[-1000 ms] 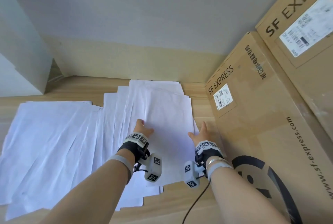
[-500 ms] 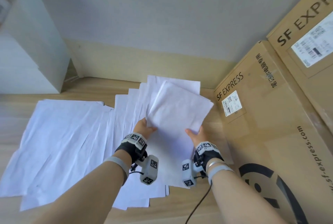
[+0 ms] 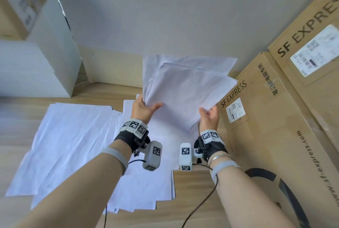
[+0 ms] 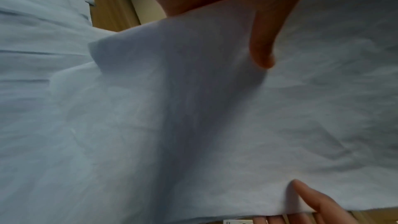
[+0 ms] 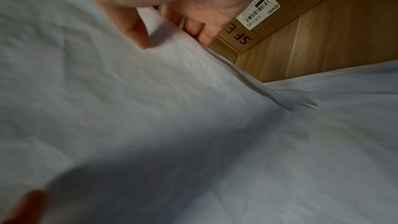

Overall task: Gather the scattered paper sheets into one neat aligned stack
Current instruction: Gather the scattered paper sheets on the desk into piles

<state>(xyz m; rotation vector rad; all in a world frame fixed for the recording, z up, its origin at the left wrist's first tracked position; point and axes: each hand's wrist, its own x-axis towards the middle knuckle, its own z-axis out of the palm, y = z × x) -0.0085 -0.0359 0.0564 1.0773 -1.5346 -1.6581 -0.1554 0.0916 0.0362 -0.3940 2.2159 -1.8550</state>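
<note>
A bundle of white paper sheets (image 3: 185,88) is held up in the air, tilted, above the wooden table (image 3: 16,156). My left hand (image 3: 145,106) grips its left edge, thumb on top (image 4: 263,57). My right hand (image 3: 209,115) pinches the bundle's right lower edge (image 5: 163,28), thumb over the paper and fingers under it. More white sheets (image 3: 73,145) lie spread and overlapping on the table to the left and beneath my wrists. The held sheets' edges are fanned, not flush.
Large SF Express cardboard boxes (image 3: 275,126) stand close on the right. A white box (image 3: 36,66) with a cardboard box on it sits at the back left. A low wooden ledge and grey wall (image 3: 165,16) close off the back.
Both hands went from lying on the sheets on the table to gripping a bundle and lifting it up and away from the surface.
</note>
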